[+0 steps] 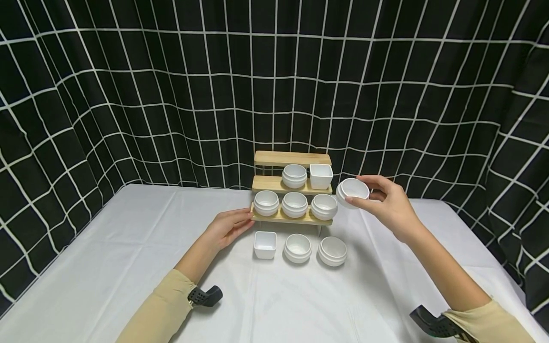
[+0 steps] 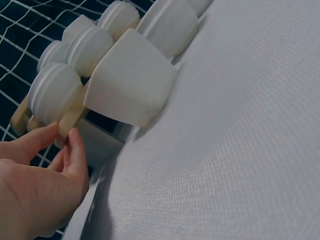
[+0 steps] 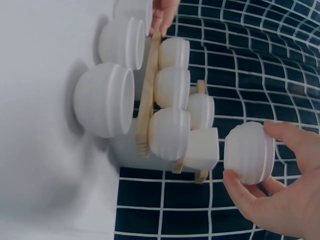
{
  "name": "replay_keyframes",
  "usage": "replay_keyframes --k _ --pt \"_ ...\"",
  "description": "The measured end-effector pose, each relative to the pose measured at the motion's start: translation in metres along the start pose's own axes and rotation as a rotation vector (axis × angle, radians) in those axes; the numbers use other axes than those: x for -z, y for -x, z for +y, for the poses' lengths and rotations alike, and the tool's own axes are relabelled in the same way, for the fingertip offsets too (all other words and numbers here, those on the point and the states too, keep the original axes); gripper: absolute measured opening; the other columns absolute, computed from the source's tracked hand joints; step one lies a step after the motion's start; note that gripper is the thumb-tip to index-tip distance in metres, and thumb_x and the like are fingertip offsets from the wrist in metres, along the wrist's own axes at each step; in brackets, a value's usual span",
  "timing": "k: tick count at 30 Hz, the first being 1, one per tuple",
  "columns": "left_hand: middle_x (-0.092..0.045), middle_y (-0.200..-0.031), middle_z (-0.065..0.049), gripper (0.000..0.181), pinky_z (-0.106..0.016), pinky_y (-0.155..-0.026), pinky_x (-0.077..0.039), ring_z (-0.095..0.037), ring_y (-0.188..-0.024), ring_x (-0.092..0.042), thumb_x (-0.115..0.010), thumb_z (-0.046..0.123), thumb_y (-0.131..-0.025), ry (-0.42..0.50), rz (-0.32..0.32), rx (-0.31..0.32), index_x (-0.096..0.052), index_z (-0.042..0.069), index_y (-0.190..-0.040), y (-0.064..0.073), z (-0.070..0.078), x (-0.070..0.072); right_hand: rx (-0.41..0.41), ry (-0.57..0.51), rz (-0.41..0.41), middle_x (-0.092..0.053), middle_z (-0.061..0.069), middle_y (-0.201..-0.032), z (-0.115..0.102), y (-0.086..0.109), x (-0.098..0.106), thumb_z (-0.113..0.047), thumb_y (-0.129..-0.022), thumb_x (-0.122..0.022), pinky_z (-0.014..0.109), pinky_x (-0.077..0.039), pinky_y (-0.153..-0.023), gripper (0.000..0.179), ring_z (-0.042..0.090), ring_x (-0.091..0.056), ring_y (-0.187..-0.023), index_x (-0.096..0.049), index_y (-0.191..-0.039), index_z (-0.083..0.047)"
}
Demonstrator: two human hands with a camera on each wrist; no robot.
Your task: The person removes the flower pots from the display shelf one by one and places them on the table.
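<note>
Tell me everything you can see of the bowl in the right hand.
The bowl looks white, round and smooth, perhaps ceramic, with a raised band below its rim. No contents show. It is held in the air, opening roughly upward, to the right of the stand and apart from it. Only the right hand is seen touching it, pinching its sides.

Black fabric with a white grid print (image 1: 265, 90) hangs round the back and both sides of a table with a white cloth (image 1: 107, 257) over it. It's pretty loose, so the lines go all wobbly, especially down low and over on the right. Cloth's got some fold creases too. Light looks soft, and the black comes out kinda bluish in the wrist views.
</note>
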State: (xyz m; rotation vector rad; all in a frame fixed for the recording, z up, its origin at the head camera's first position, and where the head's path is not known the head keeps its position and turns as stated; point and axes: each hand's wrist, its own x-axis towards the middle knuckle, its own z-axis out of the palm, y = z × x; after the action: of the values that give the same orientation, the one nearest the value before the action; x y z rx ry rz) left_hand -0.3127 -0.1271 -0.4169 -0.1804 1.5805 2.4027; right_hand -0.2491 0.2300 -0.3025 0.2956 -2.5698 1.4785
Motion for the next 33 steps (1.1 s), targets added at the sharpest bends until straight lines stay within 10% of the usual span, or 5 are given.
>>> replay_keyframes --k 33 --pt "-0.067 -0.116 -0.017 0.047 -0.021 -0.098 -0.063 -0.008 -0.09 -0.071 -0.055 -0.01 -0.104 0.012 -0.014 -0.008 -0.045 -0.017 -0.149 -0.002 -0.002 0.002 -0.019 0.052 -0.059 -0.061 0.009 -0.134 0.048 0.03 0.014 -0.02 -0.095 -0.081 0.011 -0.06 -0.082 0.064 -0.007 -0.064 -0.098 -0.053 -0.149 0.001"
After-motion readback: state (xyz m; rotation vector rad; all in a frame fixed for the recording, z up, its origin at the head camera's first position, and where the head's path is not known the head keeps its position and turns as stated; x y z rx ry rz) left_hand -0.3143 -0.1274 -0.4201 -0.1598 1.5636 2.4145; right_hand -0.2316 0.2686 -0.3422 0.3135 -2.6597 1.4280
